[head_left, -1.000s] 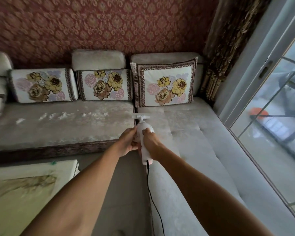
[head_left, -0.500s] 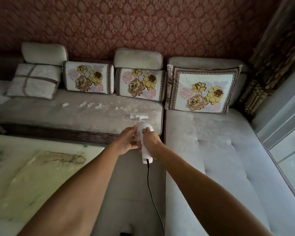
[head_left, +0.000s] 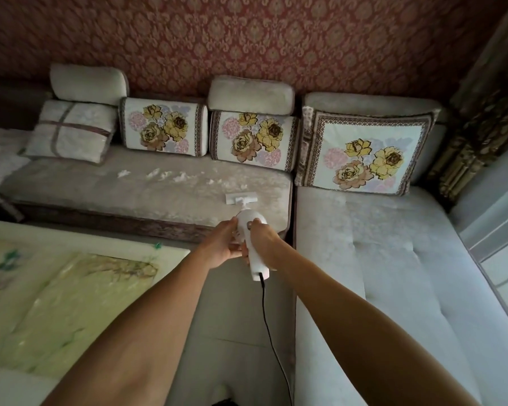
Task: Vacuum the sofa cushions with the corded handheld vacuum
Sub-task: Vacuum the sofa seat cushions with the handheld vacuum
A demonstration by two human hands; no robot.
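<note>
Vacuum [head_left: 251, 244], white and handheld, sits out over the front edge of the sofa's long seat cushion [head_left: 100, 186], gripped in both of the person's hands. Right hand [head_left: 264, 240] is wrapped round the handle from the right, and left hand [head_left: 222, 244] clasps the body from the left, fingers curled onto it. Its flat T-shaped nozzle [head_left: 241, 198] lies on the cushion fabric near the right end of that seat, just short of a scatter of white scraps [head_left: 170, 175] strewn toward the back. A black cord [head_left: 272, 341] trails from the handle's tail down toward the floor, beside the corner seat [head_left: 393, 259]. Three flowered pillows [head_left: 163, 130] lean against the backrest.
</note>
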